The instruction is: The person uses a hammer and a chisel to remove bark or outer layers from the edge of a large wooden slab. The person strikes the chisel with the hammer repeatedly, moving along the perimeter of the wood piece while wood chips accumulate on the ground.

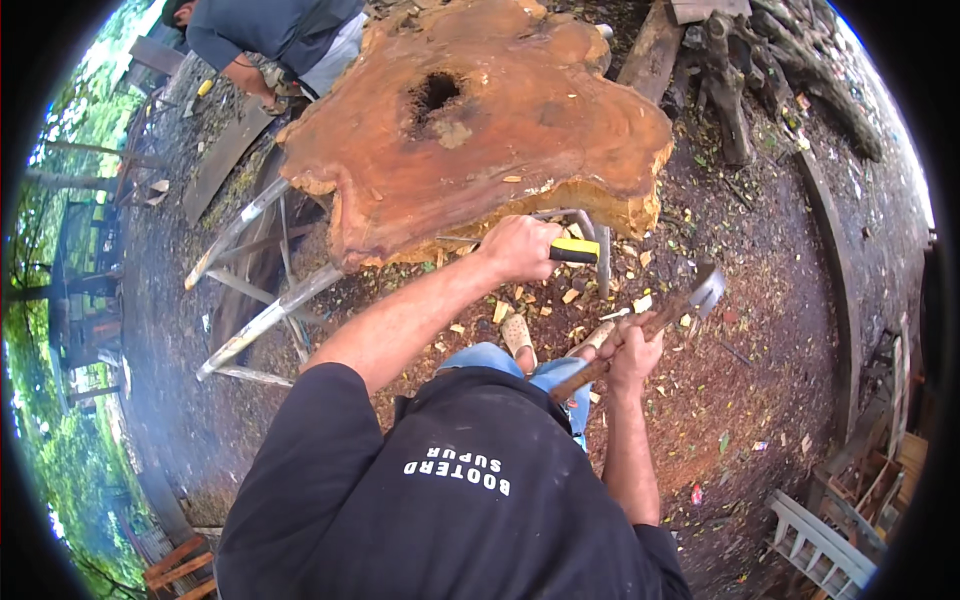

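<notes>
A thick reddish-brown wood slab (540, 135) with an irregular edge and a dark hole lies in front of me. At its near edge my left hand (520, 248) is closed around a chisel with a yellow and black handle (574, 250). The chisel's thin blade points left along the slab's rough, pale side; whether its tip touches the wood cannot be made out. My right hand (635, 358) grips the wooden handle of a hammer (707, 291). Its grey metal head is held to the right of the chisel, apart from it.
Pale metal legs (270, 318) stand under the slab's left side. Wood chips (570, 296) litter the ground around my feet. Another person (270, 40) bends at the far left. Gnarled roots (728, 90) lie at the far right, and a long plank (835, 280) runs along the right.
</notes>
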Motion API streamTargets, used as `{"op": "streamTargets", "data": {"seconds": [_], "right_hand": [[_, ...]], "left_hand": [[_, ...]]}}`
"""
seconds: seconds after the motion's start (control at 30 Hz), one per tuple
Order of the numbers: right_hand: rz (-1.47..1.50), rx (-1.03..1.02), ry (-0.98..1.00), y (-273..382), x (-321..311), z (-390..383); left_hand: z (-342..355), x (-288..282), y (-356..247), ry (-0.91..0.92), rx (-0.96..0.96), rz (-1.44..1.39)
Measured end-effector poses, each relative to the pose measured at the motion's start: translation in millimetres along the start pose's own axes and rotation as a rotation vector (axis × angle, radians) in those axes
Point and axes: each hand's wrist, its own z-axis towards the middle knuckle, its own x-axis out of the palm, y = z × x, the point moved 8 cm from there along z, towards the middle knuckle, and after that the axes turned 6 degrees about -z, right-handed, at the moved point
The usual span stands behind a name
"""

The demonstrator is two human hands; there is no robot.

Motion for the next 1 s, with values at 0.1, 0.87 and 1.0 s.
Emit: {"op": "streamTargets", "data": {"seconds": [0.1, 0.87, 1.0], "right_hand": [[-0.260, 0.004, 0.210, -47.5, 11.1, -0.7], [-0.177, 0.113, 0.152, -44.3, -29.3, -5.3], [-0.187, 0.107, 0.121, -35.3, -31.0, -6.7]], "left_hand": [[5.0, 7.6, 2.2, 0.050, -0.045, 0.029], [-19.1, 12.8, -29.5, 0.156, -0.004, 0.050], [-5.0, 19.2, -32.4, 0.128, 0.117, 0.006]]}}
